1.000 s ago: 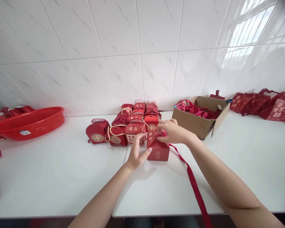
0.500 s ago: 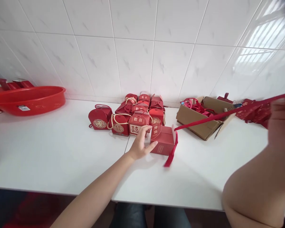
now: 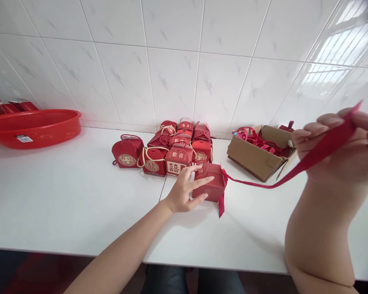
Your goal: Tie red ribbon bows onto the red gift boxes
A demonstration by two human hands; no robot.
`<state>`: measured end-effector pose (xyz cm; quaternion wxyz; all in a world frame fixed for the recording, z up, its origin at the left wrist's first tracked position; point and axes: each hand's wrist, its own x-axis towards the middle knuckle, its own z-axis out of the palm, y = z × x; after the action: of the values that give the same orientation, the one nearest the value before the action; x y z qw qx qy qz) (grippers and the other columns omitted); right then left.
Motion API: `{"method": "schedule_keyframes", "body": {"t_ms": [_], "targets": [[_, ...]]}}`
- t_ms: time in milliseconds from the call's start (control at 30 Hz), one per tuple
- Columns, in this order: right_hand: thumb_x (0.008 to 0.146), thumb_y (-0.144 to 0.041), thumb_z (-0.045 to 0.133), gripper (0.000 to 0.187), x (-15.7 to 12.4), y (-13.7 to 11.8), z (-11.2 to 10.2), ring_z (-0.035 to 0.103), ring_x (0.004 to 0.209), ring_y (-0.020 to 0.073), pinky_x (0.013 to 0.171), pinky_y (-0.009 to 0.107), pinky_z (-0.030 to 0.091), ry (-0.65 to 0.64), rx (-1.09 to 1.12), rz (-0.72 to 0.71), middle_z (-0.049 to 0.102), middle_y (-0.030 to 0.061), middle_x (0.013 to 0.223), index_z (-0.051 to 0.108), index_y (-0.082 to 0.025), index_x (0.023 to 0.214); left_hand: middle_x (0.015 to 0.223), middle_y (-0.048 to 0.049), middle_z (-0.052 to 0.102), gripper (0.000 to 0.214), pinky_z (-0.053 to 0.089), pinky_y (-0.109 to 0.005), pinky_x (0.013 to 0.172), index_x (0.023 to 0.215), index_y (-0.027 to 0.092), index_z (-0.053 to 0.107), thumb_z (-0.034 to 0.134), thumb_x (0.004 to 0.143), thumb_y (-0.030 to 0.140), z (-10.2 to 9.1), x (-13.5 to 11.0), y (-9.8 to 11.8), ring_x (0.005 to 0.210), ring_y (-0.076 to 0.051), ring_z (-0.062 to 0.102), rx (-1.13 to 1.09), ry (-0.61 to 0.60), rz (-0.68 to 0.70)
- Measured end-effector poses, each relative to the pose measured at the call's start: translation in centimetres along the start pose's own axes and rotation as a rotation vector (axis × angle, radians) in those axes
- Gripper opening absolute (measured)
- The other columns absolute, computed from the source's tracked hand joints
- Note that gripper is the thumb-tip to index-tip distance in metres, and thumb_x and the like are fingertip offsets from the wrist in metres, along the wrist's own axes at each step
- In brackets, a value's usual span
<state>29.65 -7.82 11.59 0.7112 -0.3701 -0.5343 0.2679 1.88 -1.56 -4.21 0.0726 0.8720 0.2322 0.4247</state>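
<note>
On the counter (image 3: 64, 196), the left hand (image 3: 181, 192) rests against a red box (image 3: 216, 192), fingers apart, probably to steady it. The right hand (image 3: 346, 159) has its grip clamped on the ribbon (image 3: 314, 158) from the box's right end, likely keeping it clear. I can read 歡喜 and 囍 on the gift box (image 3: 179, 155) just behind.

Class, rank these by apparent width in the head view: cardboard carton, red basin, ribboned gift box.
1. Red basin: widest, even cut off by the picture's left edge.
2. Cardboard carton.
3. Ribboned gift box, partly covered by the left hand.
</note>
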Motion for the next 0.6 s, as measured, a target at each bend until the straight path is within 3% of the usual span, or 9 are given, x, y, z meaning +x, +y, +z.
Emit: {"method": "schedule_keyframes", "body": {"t_ms": [67,133,267,400,600], "targets": [[0.078,-0.025,0.047,0.015,0.4,0.4,1.5,0.056,0.079,0.0200,0.073,0.035,0.046,0.043,0.255,0.043,0.054,0.0028,0.076,0.057,-0.030,0.068,0.124,-0.0093,0.040,0.044,0.040,-0.048,0.099,0.124,0.030,0.057,0.059,0.080,0.031,0.0,-0.1,-0.1,0.114,-0.028,0.046,0.003,0.018,-0.001],[0.073,-0.019,0.052,0.011,0.6,1.2,2.8,0.054,0.067,0.0169,0.069,0.034,0.047,-0.017,0.298,0.096,0.050,0.0012,0.066,0.055,-0.026,0.065,0.117,-0.0091,0.044,0.043,0.045,-0.044,0.094,0.124,0.029,0.056,0.058,0.081,0.029,0.0,-0.1,-0.2,0.107,-0.024,0.049,-0.007,0.051,-0.014],[0.072,-0.020,0.064,0.015,0.3,2.9,4.7,0.056,0.064,0.0138,0.066,0.030,0.045,-0.236,-0.095,0.125,0.054,-0.0013,0.062,0.051,-0.021,0.065,0.107,-0.0085,0.050,0.035,0.048,-0.038,0.089,0.120,0.023,0.056,0.053,0.085,0.021,0.0,0.0,-0.3,0.102,-0.021,0.053,-0.016,0.142,-0.055],[0.076,-0.031,0.065,0.016,0.0,4.4,5.8,0.057,0.067,0.0138,0.064,0.027,0.044,-0.495,-0.559,0.054,0.061,0.0005,0.070,0.057,-0.019,0.069,0.093,-0.0054,0.058,0.025,0.052,-0.031,0.076,0.107,0.020,0.055,0.058,0.083,0.022,0.2,0.1,-0.5,0.084,-0.017,0.059,0.009,0.245,-0.085],[0.079,-0.032,0.057,0.015,-0.3,6.1,6.9,0.062,0.079,0.0165,0.070,0.028,0.046,-0.797,-0.788,-0.019,0.070,0.0012,0.084,0.066,-0.020,0.077,0.071,0.0024,0.063,0.025,0.052,-0.025,0.067,0.102,0.021,0.052,0.063,0.080,0.025,0.6,-0.2,-0.6,0.066,-0.013,0.064,0.097,0.359,-0.187]]}}
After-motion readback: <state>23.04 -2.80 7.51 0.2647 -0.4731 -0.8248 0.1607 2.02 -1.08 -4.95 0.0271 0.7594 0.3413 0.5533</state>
